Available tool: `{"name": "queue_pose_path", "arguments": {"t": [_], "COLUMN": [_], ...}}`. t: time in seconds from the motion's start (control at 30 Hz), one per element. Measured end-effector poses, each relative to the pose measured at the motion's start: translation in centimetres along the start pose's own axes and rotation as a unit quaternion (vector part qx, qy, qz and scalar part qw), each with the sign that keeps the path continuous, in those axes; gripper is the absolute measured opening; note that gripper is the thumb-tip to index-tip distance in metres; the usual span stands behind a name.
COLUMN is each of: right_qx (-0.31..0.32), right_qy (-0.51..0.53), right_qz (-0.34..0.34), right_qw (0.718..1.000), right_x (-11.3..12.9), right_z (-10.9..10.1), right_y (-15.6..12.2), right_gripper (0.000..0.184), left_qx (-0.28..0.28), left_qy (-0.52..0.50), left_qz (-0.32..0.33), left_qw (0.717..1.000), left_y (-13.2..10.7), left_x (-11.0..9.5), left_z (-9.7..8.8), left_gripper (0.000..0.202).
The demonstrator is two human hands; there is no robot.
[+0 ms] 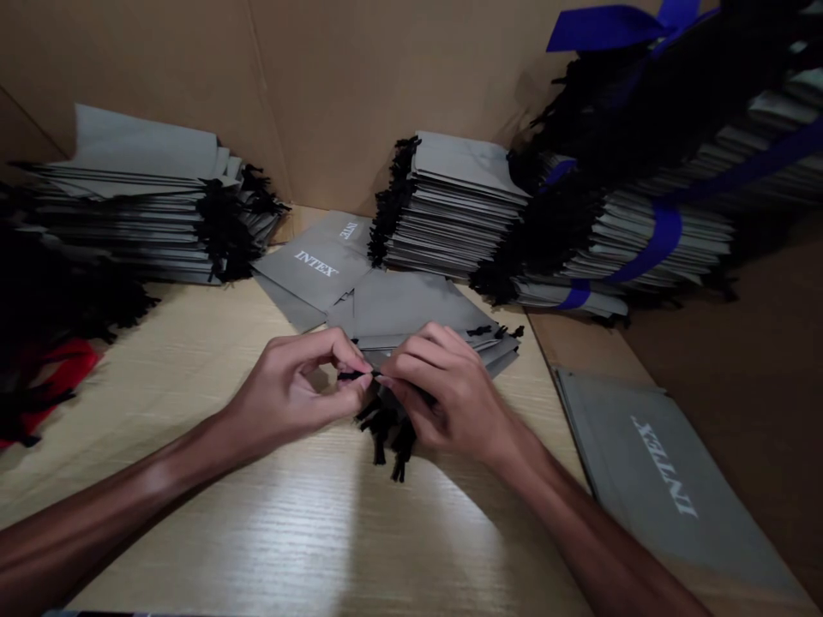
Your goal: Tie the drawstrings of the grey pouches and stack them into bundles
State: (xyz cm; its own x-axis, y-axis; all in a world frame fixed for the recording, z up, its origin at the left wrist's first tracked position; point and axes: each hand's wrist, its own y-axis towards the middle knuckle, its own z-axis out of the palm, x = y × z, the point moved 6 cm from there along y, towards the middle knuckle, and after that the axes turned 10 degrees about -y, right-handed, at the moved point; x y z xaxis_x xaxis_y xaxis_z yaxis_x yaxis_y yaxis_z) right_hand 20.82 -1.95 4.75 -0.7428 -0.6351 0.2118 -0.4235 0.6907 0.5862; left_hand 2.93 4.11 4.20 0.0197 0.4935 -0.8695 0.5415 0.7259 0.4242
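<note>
Black drawstring cord (pixel 352 375) pinched firmly between the left hand (pixel 292 386) and right hand (pixel 443 390).

stacked grey INTEX pouches (pixel 450 223) | blue ribbon ties (pixel 656 244) | cardboard wall (pixel 334 86) | pale wood tabletop (pixel 309 523) | red cloth (pixel 64 368)

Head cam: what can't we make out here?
Head view: black cords where pinched, hidden by the left hand and right hand.
Head view: blue-ribboned bundle, cut off by top and right edges.
Head view: red item, cut off by left edge; kind unclear.
</note>
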Motion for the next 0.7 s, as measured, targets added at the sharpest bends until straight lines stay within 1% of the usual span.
{"name": "queue_pose_path", "arguments": {"t": [0.1,0.2,0.3,0.4,0.5,0.6,0.7], "right_qx": [-0.002,-0.004,0.014,0.035,0.055,0.073,0.111], "right_qy": [0.007,-0.006,-0.038,-0.069,-0.098,-0.113,-0.106], "right_qz": [0.011,0.024,0.042,0.05,0.047,0.042,0.026], "right_qw": [1.0,1.0,0.998,0.996,0.993,0.99,0.988], "right_x": [-0.3,-0.8,-1.2,-1.2,-0.8,-0.5,-0.5], "right_z": [0.1,0.1,0.4,0.6,1.0,1.4,2.0], "right_y": [-0.2,-0.4,-0.4,-0.3,-0.2,-0.1,0.2], "right_gripper": [0.019,0.017,0.02,0.024,0.029,0.033,0.03], "left_qx": [0.01,0.035,0.062,0.093,0.122,0.168,0.217], "left_qy": [0.009,0.082,0.154,0.192,0.225,0.258,0.279], "left_qz": [0.008,0.043,0.098,0.129,0.136,0.135,0.136], "left_qw": [1.0,0.995,0.981,0.968,0.957,0.942,0.925], "left_y": [0.0,0.1,0.1,0.0,-0.1,-0.1,0.1], "left_x": [0.1,-0.1,-0.4,-0.3,0.0,0.4,1.0], "left_z": [-0.1,0.0,0.3,0.7,0.9,1.1,0.9], "left_gripper": [0.01,0.008,0.018,0.022,0.021,0.018,0.019]}}
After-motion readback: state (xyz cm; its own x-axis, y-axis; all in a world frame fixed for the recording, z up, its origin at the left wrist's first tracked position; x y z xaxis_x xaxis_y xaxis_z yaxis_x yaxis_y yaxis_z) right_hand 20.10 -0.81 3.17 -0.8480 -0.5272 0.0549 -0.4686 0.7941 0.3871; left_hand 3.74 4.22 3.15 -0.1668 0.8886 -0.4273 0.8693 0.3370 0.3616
